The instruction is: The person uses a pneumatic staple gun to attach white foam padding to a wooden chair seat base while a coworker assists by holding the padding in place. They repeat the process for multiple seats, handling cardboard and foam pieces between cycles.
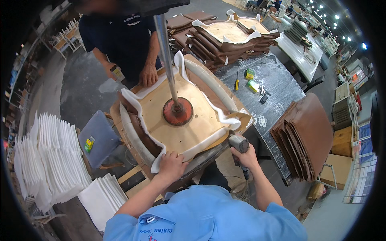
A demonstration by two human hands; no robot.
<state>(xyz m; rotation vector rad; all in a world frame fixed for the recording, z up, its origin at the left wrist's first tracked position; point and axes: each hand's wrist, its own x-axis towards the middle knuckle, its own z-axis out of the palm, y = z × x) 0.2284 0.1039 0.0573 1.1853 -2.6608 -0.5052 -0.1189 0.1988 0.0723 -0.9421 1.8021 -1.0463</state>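
Near centre, padding (202,145) is pressed by left hand (171,165), fingers loosely spread; power tool (239,142) is fist-gripped by right hand (247,156); apparent fastening next needs tautening.

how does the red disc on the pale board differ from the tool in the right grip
The red disc is flat and round; the tool is chunky, with a rounded grey body. The disc sits at the foot of a metal pole, while the tool is held in the right grip. The disc is near the middle of the pale board; the tool is at its near right edge.
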